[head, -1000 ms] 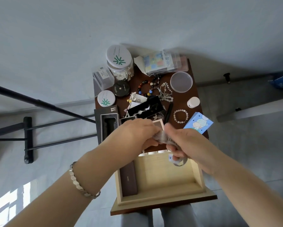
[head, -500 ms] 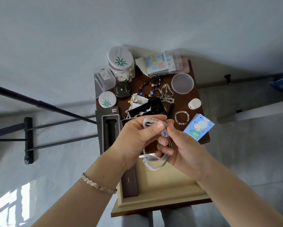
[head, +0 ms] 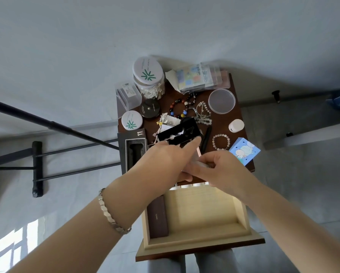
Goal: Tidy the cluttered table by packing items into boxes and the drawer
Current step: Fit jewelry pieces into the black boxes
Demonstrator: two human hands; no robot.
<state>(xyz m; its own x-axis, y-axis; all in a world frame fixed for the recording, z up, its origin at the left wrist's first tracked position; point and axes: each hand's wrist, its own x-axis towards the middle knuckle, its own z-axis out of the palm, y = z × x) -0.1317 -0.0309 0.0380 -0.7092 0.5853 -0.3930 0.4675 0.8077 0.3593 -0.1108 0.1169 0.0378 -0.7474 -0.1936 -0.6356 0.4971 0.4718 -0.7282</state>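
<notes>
We pinch a blurred grey item (head: 203, 164) between left hand (head: 169, 160) and right hand (head: 223, 171); next, probably, into the open drawer (head: 196, 242).

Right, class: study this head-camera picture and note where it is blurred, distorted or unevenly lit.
Head view, all three: motion blur smears the left hand and right hand where they meet, leaving the grey thing between them unreadable; the wide lens stretches both forearms toward the corners; sunlight burns out a floor patch and the back rim of the drawer, while the tabletop is dim.
</notes>
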